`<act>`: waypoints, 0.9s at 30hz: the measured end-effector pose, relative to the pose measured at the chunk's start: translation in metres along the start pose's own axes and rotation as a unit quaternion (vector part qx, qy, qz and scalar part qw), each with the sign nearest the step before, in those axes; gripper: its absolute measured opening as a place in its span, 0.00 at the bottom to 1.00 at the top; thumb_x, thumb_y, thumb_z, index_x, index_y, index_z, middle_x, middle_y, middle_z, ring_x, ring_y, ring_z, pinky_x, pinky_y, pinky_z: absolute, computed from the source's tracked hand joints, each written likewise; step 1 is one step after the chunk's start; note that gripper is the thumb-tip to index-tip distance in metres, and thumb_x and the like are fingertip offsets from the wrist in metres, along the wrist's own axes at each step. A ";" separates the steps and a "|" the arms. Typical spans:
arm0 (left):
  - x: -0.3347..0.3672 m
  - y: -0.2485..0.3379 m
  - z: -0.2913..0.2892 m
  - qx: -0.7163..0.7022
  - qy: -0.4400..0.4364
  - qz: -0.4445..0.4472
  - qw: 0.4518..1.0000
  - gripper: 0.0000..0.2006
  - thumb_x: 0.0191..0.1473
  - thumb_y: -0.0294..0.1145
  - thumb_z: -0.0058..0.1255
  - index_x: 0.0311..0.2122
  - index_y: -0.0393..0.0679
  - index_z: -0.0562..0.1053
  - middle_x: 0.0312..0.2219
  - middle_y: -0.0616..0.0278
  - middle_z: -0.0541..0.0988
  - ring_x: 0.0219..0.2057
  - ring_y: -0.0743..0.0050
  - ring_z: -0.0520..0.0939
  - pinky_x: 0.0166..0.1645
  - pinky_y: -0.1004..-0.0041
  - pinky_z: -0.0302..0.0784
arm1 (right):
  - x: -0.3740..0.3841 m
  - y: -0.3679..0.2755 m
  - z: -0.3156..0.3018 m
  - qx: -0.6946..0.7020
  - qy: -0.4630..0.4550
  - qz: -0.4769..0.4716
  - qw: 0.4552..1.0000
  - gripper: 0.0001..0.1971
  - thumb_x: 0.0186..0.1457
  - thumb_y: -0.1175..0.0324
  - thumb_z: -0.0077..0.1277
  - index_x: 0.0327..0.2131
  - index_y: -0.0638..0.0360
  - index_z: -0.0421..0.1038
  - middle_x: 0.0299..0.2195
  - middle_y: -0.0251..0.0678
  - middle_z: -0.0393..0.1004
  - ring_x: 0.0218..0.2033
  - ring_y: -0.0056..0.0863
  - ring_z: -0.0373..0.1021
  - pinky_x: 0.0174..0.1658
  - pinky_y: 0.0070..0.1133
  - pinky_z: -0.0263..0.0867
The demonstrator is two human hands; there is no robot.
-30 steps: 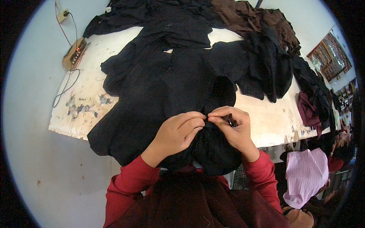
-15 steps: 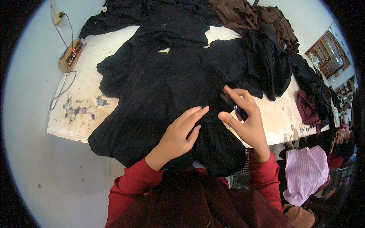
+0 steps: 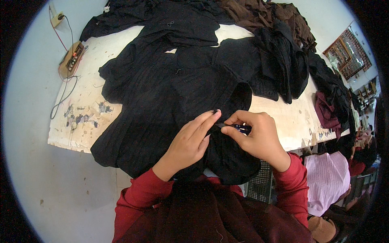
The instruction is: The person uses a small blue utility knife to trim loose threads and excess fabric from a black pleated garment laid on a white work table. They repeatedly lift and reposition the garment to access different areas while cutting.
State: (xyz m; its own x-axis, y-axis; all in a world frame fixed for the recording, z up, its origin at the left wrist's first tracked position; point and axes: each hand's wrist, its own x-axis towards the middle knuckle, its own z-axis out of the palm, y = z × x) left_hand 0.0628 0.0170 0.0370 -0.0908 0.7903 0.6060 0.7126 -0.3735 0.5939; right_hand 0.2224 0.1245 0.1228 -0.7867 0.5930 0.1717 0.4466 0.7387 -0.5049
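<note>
A black, finely pleated garment (image 3: 150, 97) is spread over the table and hangs over its near edge. On its near part, my left hand (image 3: 188, 141) is closed on the cloth, fingers close together, with a bit of black fabric at the fingertips. Just right of it, my right hand (image 3: 261, 135) grips small dark thread snips (image 3: 242, 128) between thumb and fingers. Their tip points left at the cloth beside my left fingertips. My right palm and fingers hide part of the snips.
The worn pale table (image 3: 283, 125) carries more black clothes (image 3: 281, 60) and brown cloth (image 3: 247, 14) at the back. Maroon cloth (image 3: 326, 111) drapes at the right edge. A control box (image 3: 73, 58) with a cable stands at left. A person in pink (image 3: 328, 178) sits at right.
My right hand has come down and left, bringing the snips to the cloth near my left fingertips. My left hand has barely moved on the garment.
</note>
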 end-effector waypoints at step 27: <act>0.027 -0.031 -0.174 0.345 0.369 -0.078 0.860 0.16 0.62 0.38 0.47 0.42 0.34 0.76 0.31 0.46 0.80 0.30 0.58 0.82 0.36 0.69 0.73 | 0.007 0.073 -0.043 -0.099 0.402 -0.111 0.904 0.10 0.52 0.66 0.60 0.33 0.63 0.75 0.25 0.43 0.76 0.25 0.34 0.74 0.30 0.23 0.68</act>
State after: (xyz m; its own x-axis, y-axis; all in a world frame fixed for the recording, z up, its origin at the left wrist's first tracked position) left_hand -0.0824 -0.0345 0.1272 -0.4578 0.1866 0.8692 0.8717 0.2863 0.3977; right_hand 0.2683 0.1963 0.1235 -0.3382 0.4066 0.8487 0.4464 0.8632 -0.2357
